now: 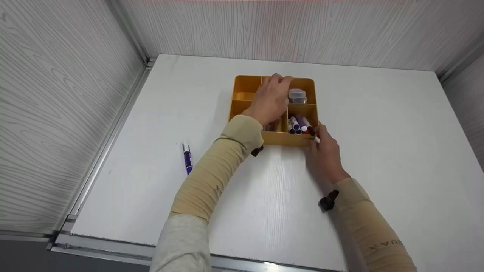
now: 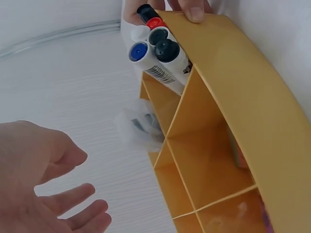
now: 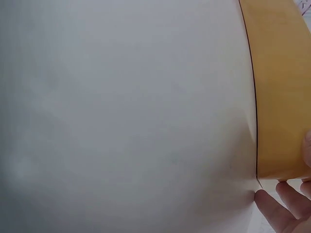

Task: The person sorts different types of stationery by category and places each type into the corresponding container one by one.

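Observation:
A yellow divided organizer box [image 1: 281, 139] stands on the white table. Over its middle reaches my left hand [image 1: 270, 98], which partly hides the compartments. The left wrist view shows that hand [image 2: 58, 179] with its fingers apart and nothing in them. My right hand [image 1: 329, 153] grips the box's front right corner, thumb on the front wall and fingers around the side. Several whiteboard markers [image 1: 297, 124] stand bunched in the front right compartment. In the back right compartment sits a small clear plastic container [image 1: 298, 95].
A purple marker [image 1: 187, 158] lies on the table [image 1: 151, 189] left of my left forearm, its lower end hidden by the sleeve. Pale wood-grain panels [image 1: 234, 30] enclose the table at the back and sides. A metal rail [image 1: 106, 247] runs along the front edge.

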### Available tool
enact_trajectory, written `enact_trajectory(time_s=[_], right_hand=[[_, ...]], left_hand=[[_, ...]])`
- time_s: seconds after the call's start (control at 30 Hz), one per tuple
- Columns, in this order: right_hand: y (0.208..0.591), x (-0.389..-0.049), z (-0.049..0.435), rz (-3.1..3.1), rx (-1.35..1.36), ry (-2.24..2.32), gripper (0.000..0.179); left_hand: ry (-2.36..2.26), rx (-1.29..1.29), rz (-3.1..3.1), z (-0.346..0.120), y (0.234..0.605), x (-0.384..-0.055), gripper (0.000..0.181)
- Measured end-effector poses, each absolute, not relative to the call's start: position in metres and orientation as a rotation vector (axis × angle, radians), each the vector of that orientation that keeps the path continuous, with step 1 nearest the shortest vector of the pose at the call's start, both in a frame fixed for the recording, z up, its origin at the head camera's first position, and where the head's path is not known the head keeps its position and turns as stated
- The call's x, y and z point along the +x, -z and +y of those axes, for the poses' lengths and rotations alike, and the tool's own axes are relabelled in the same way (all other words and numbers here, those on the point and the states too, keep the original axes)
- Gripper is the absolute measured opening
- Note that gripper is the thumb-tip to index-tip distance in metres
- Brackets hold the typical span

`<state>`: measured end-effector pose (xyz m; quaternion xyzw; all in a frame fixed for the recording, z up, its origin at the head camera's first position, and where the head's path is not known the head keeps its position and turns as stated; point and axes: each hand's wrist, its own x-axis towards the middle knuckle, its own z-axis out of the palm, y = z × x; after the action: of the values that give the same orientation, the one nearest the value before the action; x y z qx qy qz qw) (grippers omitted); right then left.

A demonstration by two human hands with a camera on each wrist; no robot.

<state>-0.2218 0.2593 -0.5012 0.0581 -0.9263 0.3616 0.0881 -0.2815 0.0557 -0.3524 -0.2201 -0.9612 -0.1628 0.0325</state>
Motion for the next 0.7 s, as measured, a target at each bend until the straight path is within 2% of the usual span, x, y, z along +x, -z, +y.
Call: enact_trajectory(time_s=[0.4, 0.7], right_hand=[[0.5, -0.224, 0.263, -2.761, 0.154, -1.061, 0.023], [0.5, -0.227, 0.261, -2.787, 0.136, -1.114, 0.023]], left_hand=[[0.724, -0.516, -2.858, 0.02, 0.328, -0.252, 0.049], [0.827, -0.432, -2.791, -0.017, 0.339, -0.229, 0.05]])
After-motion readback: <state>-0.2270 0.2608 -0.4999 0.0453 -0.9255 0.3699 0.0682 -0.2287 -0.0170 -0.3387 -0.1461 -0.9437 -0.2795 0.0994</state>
